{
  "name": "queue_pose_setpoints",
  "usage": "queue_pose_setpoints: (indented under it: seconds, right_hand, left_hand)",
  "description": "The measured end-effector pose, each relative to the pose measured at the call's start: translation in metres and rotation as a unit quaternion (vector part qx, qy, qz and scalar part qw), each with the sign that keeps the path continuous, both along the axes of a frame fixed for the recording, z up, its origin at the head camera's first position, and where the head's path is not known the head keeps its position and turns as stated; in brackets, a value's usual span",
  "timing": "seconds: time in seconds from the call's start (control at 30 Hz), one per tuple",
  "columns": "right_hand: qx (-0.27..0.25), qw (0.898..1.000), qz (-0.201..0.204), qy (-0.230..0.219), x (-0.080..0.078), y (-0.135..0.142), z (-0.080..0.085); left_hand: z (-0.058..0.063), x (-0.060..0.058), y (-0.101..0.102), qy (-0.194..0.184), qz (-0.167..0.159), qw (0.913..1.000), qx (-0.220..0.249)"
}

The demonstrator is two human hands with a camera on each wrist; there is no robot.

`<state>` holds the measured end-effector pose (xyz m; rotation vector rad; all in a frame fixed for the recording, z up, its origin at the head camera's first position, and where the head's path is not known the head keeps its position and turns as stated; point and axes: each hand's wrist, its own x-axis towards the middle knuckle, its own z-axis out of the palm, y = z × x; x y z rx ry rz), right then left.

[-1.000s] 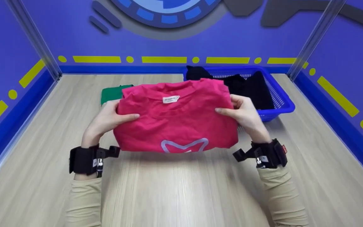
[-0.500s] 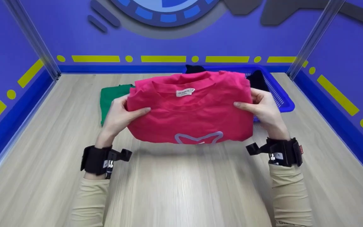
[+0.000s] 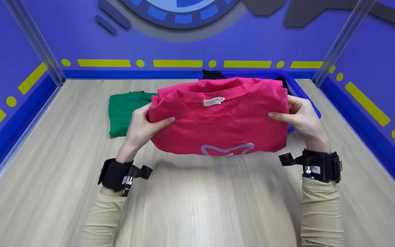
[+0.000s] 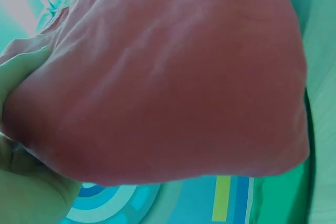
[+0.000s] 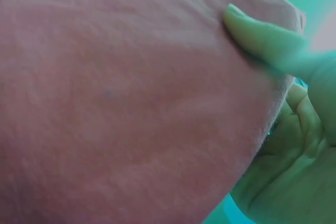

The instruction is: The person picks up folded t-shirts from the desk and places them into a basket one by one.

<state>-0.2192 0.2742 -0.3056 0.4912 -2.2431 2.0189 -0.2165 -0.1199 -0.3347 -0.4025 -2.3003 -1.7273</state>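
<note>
Both hands hold up a pink shirt, which is folded, with its neck toward 12 o'clock. It hangs above the table, just off the middle of the head view toward 3 o'clock, and casts a shadow below. The left hand grips its edge at 9 o'clock and the right hand its edge at 3 o'clock, each with the thumb on the front of the cloth and the other fingers mostly hidden behind it. In both wrist views the shirt fills most of the frame, the thumb lying across it.

A white label sits inside the neck, at the shirt's 12 o'clock; a pale outline print is cut off by the fold at 6 o'clock.

Green cloth lies on the table at 9 o'clock from the shirt, partly hidden by the left hand. At about 2 o'clock a blue basket, partly covered by the shirt, holds black cloth. Black cuffs are strapped round the wrists, at 8 o'clock and 4 o'clock, above beige sleeves. A blue wall stands at 12 o'clock.
</note>
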Motion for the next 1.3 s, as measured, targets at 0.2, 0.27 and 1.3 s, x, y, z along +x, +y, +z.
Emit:
queue_pose_setpoints:
  seconds: [0.2, 0.27, 1.3]
  right_hand:
    - [-0.003, 1.0, -0.001, 0.012, 0.002, 0.01, 0.001]
    - [-0.006, 1.0, -0.003, 0.013, 0.003, 0.013, 0.001]
    - [-0.153, 0.956, -0.221, 0.113, -0.02, 0.064, 0.033]
  left_hand:
    - [-0.006, 0.0, 0.01, 0.025, -0.003, 0.9997, 0.005]
    - [-0.008, 0.0, 0.013, 0.033, -0.007, 0.9994, 0.007]
    - [0.04, -0.053, 0.115, 0.101, -0.003, 0.9922, 0.073]
